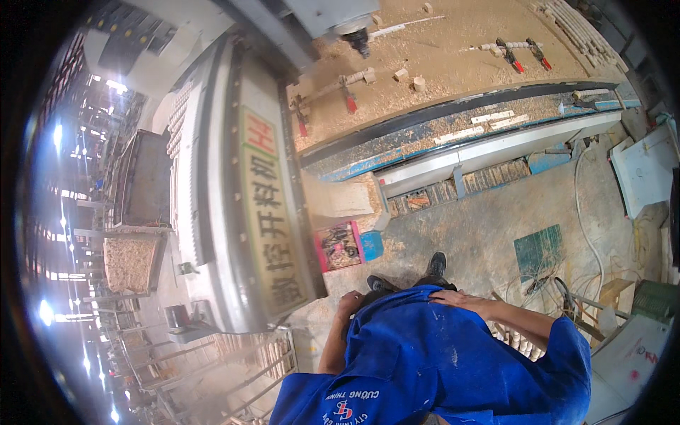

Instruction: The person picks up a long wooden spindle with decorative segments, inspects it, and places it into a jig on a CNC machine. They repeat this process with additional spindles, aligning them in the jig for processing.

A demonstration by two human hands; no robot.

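My right hand (455, 299) lies against the front of my blue work shirt (432, 347), its fingers stretched out over the cloth near the hem. At my left side my left hand (349, 304) hangs next to my dark trousers; its fingers are too small and turned away to make out. Neither hand touches the large woodworking router in front of me. On its gantry (273, 198) sits a spindle with a dark tool tip (358, 44), above a bed (453, 42) strewn with wood chips. Red-handled clamps (511, 57) stand by a turned wooden spindle on the bed.
A pink crate (340, 246) of small tools or parts stands by the machine's foot, with a blue container (372, 245) beside it. Wooden strips (489, 122) lie along the bed's edge. To the right are a green mat (538, 253), a pale hose (585, 219) and loose cables.
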